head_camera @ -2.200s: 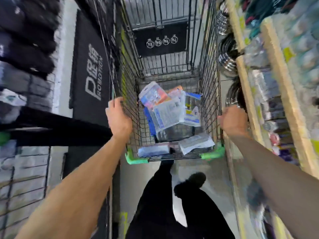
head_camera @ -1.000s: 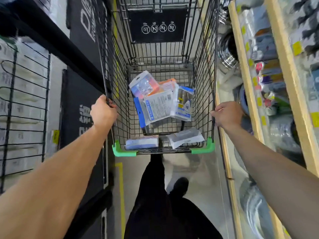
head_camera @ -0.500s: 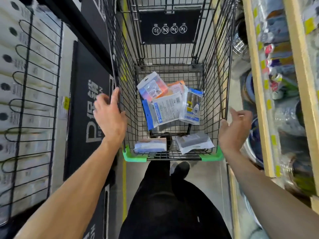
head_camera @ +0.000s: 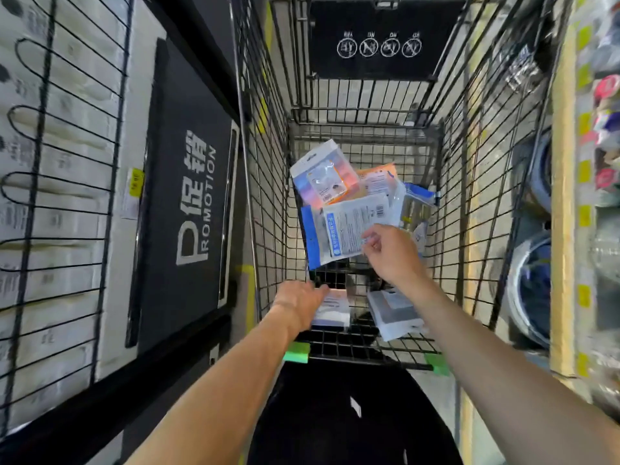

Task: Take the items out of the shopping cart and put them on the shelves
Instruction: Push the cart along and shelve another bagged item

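Observation:
The black wire shopping cart (head_camera: pixel 268 169) stands in front of me with several packets in its basket. My right hand (head_camera: pixel 394 255) reaches in and pinches the lower right corner of a white and blue packet (head_camera: pixel 345 226). Behind that packet lie a pink and blue blister pack (head_camera: pixel 322 177), an orange packet (head_camera: pixel 375 179) and a clear packet with a blue top (head_camera: pixel 417 203). My left hand (head_camera: pixel 300 305) lies palm down on a small white box (head_camera: pixel 333 310) at the near end; its grip is hidden. A grey and white packet (head_camera: pixel 392 313) lies beside it.
A wooden shelf edge (head_camera: pixel 563 229) with yellow price tags runs along the right, with metal pans and small goods behind it. On the left are a black promotion sign (head_camera: pixel 188 203) and a wire rack (head_camera: pixel 50 169) of white boxes. Green caps (head_camera: pixel 297 352) mark the cart's near corners.
Both hands have left the cart's side rims and gone down into the basket: the left onto the small white box, the right onto the white and blue packet.

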Available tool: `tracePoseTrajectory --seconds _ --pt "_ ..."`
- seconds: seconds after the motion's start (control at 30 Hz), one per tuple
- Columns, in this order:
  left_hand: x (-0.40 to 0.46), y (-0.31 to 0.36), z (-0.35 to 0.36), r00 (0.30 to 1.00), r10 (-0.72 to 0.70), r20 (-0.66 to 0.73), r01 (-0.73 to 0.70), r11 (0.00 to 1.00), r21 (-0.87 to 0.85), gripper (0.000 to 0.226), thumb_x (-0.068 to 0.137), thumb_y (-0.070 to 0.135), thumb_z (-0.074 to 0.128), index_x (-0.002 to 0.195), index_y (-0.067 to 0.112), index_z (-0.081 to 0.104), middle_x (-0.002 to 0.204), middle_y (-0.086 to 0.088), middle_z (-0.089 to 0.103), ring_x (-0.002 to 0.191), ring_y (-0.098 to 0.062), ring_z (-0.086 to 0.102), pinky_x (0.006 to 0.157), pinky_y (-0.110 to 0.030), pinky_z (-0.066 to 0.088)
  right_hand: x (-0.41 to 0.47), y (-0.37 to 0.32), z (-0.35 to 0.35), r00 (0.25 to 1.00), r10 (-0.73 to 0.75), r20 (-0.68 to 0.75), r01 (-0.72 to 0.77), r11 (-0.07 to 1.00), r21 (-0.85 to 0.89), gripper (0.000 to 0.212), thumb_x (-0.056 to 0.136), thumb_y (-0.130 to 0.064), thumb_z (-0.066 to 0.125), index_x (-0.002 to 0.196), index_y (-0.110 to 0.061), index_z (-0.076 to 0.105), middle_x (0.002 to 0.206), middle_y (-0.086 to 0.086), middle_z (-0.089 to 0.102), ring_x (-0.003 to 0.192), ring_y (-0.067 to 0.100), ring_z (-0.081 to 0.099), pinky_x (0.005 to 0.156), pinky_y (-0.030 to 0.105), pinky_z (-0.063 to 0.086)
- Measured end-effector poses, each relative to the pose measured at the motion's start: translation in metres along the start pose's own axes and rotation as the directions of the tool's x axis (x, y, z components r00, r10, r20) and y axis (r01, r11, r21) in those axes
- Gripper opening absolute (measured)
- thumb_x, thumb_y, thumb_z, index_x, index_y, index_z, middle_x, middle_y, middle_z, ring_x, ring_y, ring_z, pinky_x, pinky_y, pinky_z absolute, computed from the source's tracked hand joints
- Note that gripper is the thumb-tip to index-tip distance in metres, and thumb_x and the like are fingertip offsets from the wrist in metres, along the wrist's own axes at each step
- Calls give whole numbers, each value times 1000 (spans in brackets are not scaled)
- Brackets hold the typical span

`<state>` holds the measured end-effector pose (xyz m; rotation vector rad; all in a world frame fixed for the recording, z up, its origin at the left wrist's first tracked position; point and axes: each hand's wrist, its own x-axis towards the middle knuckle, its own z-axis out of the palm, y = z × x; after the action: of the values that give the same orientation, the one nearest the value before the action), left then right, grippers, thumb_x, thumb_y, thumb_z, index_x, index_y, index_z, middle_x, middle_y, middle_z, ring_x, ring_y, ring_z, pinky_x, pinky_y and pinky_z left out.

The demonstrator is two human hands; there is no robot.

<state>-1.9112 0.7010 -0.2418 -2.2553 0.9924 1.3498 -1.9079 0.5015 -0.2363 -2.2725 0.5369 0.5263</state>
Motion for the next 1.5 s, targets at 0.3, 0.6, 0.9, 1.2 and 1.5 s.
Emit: tracePoseTrajectory --seconds 0.3,0.6,0.9,1.2,1.5 --pt "23 -5 -3 996 5 -85 -2 999 36 33 94 18 57 127 20 54 120 -2 63 102 -22 66 70 -34 47 139 -37 15 991 20 -134 -18 1000 11 23 88 -18 64 108 -10 70 103 8 70 105 31 64 86 37 49" --pt "44 -30 -24 985 -132 -111 116 983 -140 42 94 15 57 133 18 44 114 -6 63 103 -27 65 70 -36 49 201 -38 48 899 378 221 -431 856 287 62 72 -38 77 123 -7 59 116 5 67 102 24 67 89 40 57" --pt "48 -39 -41 995 -66 -71 47 968 -247 30 97 18 51 127 21 55 121 -7 65 112 -29 62 88 -39 50 181 -56 43 960 255 -112 -160 834 527 21 65 -29 82 80 -18 72 77 -3 70 69 12 61 65 30 51" --pt "23 -77 -146 1000 22 -8 -18 497 -868 17 90 15 65 106 8 63 100 -10 58 91 -22 53 69 -31 46 74 -56 -89 810 292 -508 267 588 763 41 68 -5 74 105 -17 59 95 -4 69 86 8 67 79 31 56" --pt "-21 -89 -214 988 0 -155 -150 -241 -959 40 87 14 58 125 3 57 118 -21 63 106 -35 61 100 -54 46 -36 -74 -102 887 47 -459 235 810 537 36 77 -9 70 102 -31 56 86 -15 61 75 -2 57 63 13 46"
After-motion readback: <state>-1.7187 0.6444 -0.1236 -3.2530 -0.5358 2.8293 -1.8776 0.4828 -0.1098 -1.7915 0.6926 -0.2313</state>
